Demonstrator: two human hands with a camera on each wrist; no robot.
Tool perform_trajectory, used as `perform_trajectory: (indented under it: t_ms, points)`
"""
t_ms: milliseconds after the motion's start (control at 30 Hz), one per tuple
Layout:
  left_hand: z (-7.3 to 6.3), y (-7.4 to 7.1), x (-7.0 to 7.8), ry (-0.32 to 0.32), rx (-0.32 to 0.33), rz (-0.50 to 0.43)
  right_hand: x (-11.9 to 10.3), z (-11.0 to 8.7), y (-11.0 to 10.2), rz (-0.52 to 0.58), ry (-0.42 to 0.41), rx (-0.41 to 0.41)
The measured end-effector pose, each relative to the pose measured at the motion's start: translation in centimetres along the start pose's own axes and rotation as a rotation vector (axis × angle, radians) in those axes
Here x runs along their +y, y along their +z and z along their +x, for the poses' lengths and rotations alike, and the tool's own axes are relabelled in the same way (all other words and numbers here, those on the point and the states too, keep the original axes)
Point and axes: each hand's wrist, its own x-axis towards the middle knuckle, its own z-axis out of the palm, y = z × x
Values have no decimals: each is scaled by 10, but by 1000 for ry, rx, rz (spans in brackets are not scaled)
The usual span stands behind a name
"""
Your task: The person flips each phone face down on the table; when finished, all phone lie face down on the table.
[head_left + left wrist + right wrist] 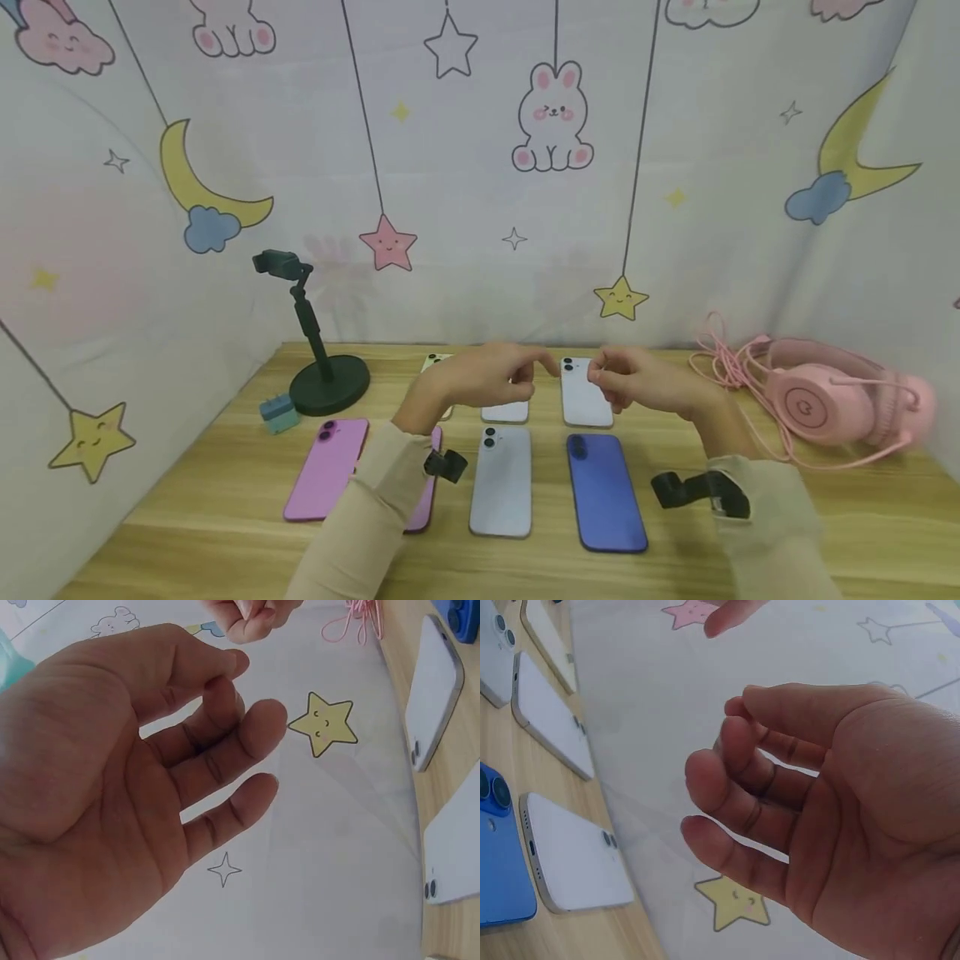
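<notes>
My left hand (480, 377) is raised over the back row of phones, palm turned toward the other hand, its fingers loosely bent and holding nothing visible. Facing it, my right hand (652, 383) hovers beside a white phone (583, 404), thumb near the index fingertip, also with nothing visible in it. A gap separates the two hands. Partly hidden behind the left hand lie another white phone (506, 413) and a pale yellow-green phone (435, 361). The front row has a pink phone (326, 473), a purple-pink phone (424, 507) partly covered by the left sleeve, a pale silver-blue phone (502, 487) and a blue phone (607, 497).
A black stand (322, 385) rises at the table's back left, with a small teal block (280, 415) beside it. Pink headphones (817, 404) and their looped cable lie at the back right. A patterned cloth (465, 292) hangs behind the wooden table (202, 517).
</notes>
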Motion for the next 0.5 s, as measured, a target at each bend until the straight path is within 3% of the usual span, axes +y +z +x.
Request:
perform_trajectory:
  t_ms: [267,500]
  points:
    - [-15,-15,4,-72,64,49,-17,-13,-4,-39,-29,63]
    - [-30,-15,-1,-21,83,88,-8,-18,-1,-65,-36,101]
